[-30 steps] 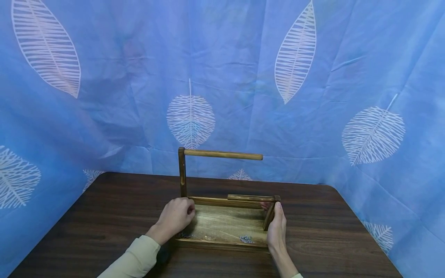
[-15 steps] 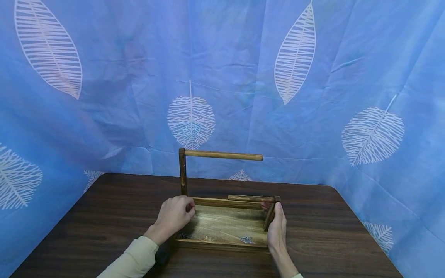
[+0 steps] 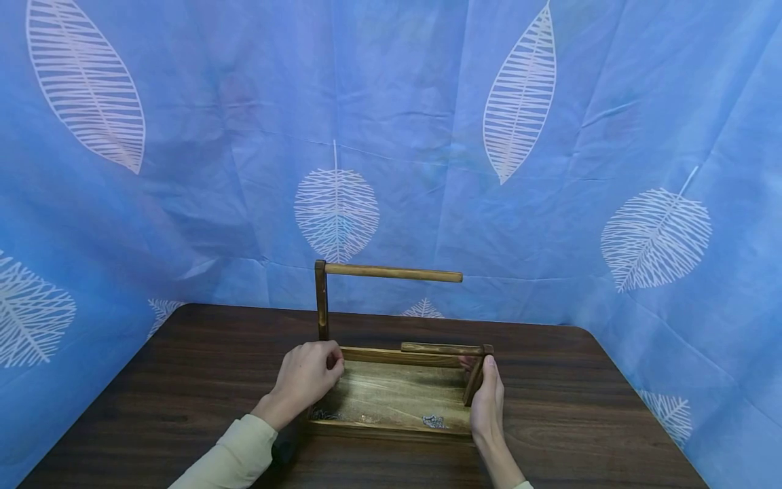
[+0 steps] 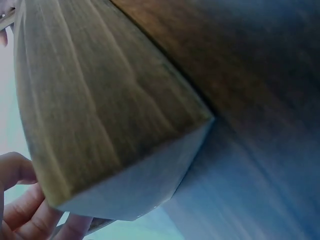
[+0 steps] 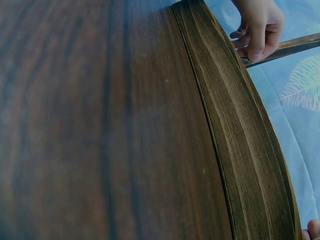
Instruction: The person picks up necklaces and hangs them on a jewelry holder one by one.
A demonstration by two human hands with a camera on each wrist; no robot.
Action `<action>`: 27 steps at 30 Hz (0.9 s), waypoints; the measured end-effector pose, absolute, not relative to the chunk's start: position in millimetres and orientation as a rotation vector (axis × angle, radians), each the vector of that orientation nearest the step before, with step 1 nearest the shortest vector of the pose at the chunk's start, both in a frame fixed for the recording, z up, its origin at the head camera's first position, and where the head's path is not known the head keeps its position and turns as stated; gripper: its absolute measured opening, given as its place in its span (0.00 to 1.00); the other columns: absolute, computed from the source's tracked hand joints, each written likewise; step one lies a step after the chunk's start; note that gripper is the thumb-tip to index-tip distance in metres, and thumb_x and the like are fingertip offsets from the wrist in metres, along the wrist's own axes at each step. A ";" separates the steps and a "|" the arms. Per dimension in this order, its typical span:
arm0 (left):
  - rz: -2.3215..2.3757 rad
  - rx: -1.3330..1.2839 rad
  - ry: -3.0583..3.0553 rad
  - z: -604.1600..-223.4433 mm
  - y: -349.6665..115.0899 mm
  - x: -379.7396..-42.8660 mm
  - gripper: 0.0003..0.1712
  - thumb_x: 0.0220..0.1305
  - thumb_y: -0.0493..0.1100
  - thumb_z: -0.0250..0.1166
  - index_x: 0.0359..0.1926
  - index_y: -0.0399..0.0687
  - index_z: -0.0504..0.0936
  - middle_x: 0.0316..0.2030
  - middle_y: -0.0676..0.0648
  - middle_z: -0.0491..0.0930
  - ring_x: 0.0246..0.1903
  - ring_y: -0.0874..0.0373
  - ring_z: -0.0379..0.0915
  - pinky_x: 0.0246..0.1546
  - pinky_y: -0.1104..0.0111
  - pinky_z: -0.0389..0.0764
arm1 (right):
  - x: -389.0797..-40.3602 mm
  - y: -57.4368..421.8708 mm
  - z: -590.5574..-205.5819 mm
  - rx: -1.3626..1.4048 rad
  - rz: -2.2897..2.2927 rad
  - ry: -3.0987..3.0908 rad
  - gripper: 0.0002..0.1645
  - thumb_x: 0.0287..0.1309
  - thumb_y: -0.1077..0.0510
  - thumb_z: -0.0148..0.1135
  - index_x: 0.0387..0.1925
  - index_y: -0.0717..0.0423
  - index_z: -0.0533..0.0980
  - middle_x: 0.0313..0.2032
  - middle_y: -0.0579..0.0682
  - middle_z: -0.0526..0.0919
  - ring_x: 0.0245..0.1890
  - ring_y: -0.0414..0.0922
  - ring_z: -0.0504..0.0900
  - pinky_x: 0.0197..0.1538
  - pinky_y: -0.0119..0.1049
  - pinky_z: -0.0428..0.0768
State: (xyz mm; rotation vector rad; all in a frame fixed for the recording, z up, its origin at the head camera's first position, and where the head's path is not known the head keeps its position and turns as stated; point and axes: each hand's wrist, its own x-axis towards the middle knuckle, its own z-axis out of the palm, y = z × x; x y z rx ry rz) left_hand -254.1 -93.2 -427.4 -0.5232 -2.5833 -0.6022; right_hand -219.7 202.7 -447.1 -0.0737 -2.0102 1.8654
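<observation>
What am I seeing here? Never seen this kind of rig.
No machine here: just a person working bare-handed. One camera is on the head, looking forward and down; one on each wrist shows the tray's outside up close. The tray sits on a dark table, with small silvery bits inside and a blue cloth behind. The left hand pinches something unclear at the foot of the left post; the right hand holds the right post. Each post bears a rod.
</observation>
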 end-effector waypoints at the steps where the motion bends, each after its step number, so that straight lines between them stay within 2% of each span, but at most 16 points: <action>1: -0.612 -0.521 -2.588 -426.8 -93.1 -253.8 0.07 0.60 0.37 0.72 0.28 0.52 0.84 0.17 0.60 0.73 0.13 0.68 0.59 0.13 0.72 0.63 | -219.6 202.7 -447.2 -0.073 1.866 -2.010 0.39 0.80 0.41 0.21 0.62 0.65 0.69 0.58 0.63 0.74 0.60 0.53 0.71 0.67 0.48 0.65; 10: -0.765 -0.484 -2.615 -420.3 -94.2 -252.6 0.07 0.62 0.38 0.70 0.29 0.54 0.83 0.18 0.63 0.73 0.12 0.68 0.61 0.12 0.71 0.64 | -219.6 202.8 -447.7 -0.073 1.876 -2.005 0.40 0.80 0.39 0.21 0.62 0.65 0.68 0.59 0.64 0.74 0.61 0.55 0.70 0.67 0.51 0.63; 18: -0.908 -0.437 -2.636 -414.2 -94.6 -252.9 0.07 0.63 0.37 0.69 0.29 0.53 0.83 0.22 0.60 0.78 0.15 0.68 0.67 0.15 0.70 0.69 | -220.2 202.7 -448.3 -0.072 1.873 -2.004 0.39 0.80 0.39 0.21 0.62 0.64 0.68 0.58 0.62 0.74 0.59 0.52 0.72 0.66 0.46 0.65; 22: -0.975 -0.405 -2.634 -411.0 -94.9 -253.9 0.08 0.64 0.38 0.68 0.29 0.54 0.82 0.23 0.60 0.79 0.18 0.68 0.70 0.19 0.68 0.71 | -220.3 203.0 -448.7 -0.062 1.873 -1.992 0.39 0.80 0.39 0.21 0.61 0.65 0.68 0.57 0.64 0.74 0.60 0.53 0.72 0.67 0.49 0.65; 27: -1.078 -0.383 -2.605 -405.3 -95.0 -254.2 0.07 0.65 0.38 0.67 0.30 0.55 0.82 0.23 0.61 0.79 0.16 0.65 0.70 0.18 0.68 0.70 | -220.1 203.7 -449.0 -0.048 1.880 -1.987 0.39 0.81 0.40 0.21 0.61 0.66 0.68 0.57 0.64 0.73 0.60 0.55 0.71 0.67 0.52 0.63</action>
